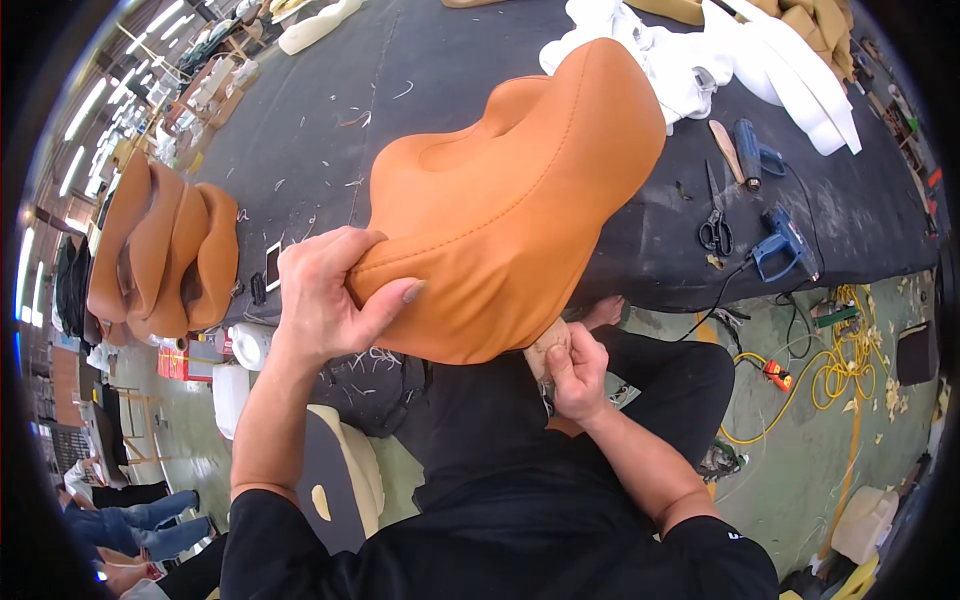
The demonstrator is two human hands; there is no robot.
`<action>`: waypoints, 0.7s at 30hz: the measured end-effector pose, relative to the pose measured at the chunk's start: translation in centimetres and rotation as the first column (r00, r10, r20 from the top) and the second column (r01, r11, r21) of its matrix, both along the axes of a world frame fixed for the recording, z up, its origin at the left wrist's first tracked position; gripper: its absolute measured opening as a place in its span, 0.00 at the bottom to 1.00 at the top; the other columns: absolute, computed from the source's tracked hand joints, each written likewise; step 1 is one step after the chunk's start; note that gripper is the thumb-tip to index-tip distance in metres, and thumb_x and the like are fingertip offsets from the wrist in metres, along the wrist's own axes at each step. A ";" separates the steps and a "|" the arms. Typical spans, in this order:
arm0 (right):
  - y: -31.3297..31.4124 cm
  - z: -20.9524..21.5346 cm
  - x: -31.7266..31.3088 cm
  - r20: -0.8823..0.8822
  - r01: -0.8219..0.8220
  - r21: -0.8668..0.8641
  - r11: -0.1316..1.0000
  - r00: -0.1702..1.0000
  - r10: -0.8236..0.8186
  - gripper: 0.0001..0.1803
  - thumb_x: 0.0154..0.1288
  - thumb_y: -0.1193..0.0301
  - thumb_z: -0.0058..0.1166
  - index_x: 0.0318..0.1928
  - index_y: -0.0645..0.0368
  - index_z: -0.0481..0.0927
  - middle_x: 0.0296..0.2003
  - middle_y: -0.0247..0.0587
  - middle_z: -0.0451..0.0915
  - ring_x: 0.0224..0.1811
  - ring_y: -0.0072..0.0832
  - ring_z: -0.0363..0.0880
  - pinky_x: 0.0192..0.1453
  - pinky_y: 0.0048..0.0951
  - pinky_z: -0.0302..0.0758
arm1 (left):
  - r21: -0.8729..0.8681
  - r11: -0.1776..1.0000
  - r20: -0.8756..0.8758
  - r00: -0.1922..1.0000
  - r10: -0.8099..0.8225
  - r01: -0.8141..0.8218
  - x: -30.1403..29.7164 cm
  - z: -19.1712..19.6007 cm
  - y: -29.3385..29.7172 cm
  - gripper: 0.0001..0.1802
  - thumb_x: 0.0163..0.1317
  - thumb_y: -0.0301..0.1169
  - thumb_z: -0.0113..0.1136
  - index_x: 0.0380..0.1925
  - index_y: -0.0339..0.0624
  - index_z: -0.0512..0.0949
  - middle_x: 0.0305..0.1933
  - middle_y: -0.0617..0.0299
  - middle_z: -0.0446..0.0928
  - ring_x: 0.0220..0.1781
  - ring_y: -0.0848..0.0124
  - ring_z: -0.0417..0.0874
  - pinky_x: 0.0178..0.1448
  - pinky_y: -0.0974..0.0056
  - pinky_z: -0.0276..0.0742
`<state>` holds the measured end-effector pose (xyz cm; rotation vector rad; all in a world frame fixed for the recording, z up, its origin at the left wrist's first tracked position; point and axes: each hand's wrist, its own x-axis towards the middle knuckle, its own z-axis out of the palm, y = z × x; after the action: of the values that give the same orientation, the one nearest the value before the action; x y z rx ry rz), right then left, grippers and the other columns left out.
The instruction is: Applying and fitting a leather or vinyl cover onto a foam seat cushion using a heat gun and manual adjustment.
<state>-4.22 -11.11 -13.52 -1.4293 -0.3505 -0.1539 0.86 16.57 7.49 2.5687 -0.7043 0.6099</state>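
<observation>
A tan-orange leather-covered cushion [500, 190] with a curved stitched seam lies tilted over the near edge of the black-covered table. Its wide rounded end points to the far right, and wrinkles run across the leather near me. My left hand [335, 290] grips the cushion's left end, thumb on top and fingers curled around the edge. At the cushion's lower edge, my right hand [578, 372] is closed around a flat, pale beige piece [544, 352] that runs up under the leather. Whether that piece is a wooden tool or part of the cover, I cannot tell.
On the black table [290, 130] lie black scissors [714, 215], two blue heat guns [785, 245], a wooden-handled tool [727, 150] and white fabric [690, 60]. Several tan cushions [165, 250] stand at left. Yellow cable [840, 365] coils on the green floor. A person [140, 520] is at lower left.
</observation>
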 end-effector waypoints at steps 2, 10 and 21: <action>-0.2 0.3 0.8 0.069 0.016 -0.042 0.999 0.998 -0.013 0.16 0.79 0.63 0.57 0.43 0.68 0.79 0.25 0.36 0.82 0.25 0.21 0.79 0.31 0.26 0.74 | -0.019 1.000 0.009 1.000 -0.011 0.011 -0.1 -0.2 0.2 0.23 0.53 0.45 0.77 0.32 0.34 0.84 0.21 0.55 0.76 0.22 0.58 0.81 0.30 0.61 0.74; -3.3 -0.4 4.0 -0.076 -0.330 0.056 0.942 0.940 0.333 0.17 0.78 0.62 0.60 0.41 0.66 0.78 0.27 0.38 0.82 0.29 0.20 0.81 0.33 0.28 0.76 | -0.015 1.000 0.002 1.000 -0.011 0.011 0.1 0.1 -0.2 0.22 0.52 0.45 0.78 0.31 0.35 0.84 0.21 0.55 0.76 0.23 0.56 0.81 0.29 0.60 0.74; -1.3 0.2 2.7 0.094 -0.074 -0.062 0.995 0.992 0.079 0.19 0.75 0.64 0.57 0.31 0.65 0.69 0.19 0.44 0.73 0.18 0.32 0.74 0.25 0.33 0.69 | 0.033 0.999 0.009 1.000 0.007 -0.007 0.3 0.1 -0.8 0.23 0.52 0.46 0.77 0.30 0.36 0.83 0.21 0.55 0.75 0.22 0.55 0.80 0.28 0.60 0.72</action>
<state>-1.52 -12.39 -13.36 -1.4668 -0.4920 -0.1518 1.21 15.80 7.58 2.6011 -0.7143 0.6179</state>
